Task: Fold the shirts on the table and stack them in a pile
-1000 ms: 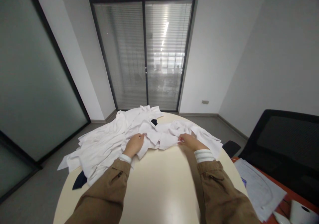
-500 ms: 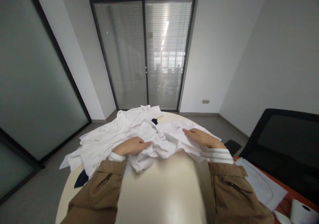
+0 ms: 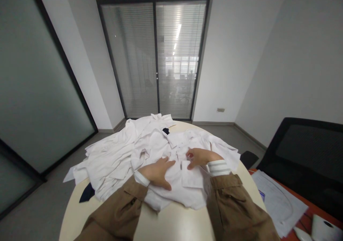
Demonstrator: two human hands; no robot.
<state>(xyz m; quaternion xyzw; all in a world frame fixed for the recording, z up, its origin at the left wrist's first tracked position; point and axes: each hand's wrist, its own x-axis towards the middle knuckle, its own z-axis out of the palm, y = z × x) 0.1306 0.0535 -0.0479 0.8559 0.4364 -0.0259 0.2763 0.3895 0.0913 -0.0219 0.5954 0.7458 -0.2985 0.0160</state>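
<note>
My left hand (image 3: 158, 171) lay released and flat, palm down and fingers spread, pressing on the white shirt (image 3: 174, 195) spread over the middle of the round table (image 3: 171, 228), toward its near edge. My right hand (image 3: 199, 157) sat just beside it, the two hands close but apart, with its fingers bent and the tips resting on the same shirt. I could not tell whether they pinched any cloth or only touched it. The shirt reached out from under both hands toward me, and its square chest pocket (image 3: 191, 179) lay face up just below my right hand, between my two wrists. A striped cuff (image 3: 218, 167) showed at my right wrist above the brown jacket sleeve (image 3: 241, 212). Across the table's left and far parts lay a crumpled pile of white garments (image 3: 115, 159), touching the shirt and spilling over the table's left edge. A dark blue cloth (image 3: 86, 194) hung out from under the pile at that left edge, and a small dark scrap (image 3: 165, 130) lay on the pile near the table's far edge. Off the table's right side lay some papers (image 3: 278, 201) on an orange surface, with a black chair (image 3: 308, 155) behind them. Beyond the table's far edge stood a glass sliding door (image 3: 155, 59) with its blinds down.
</note>
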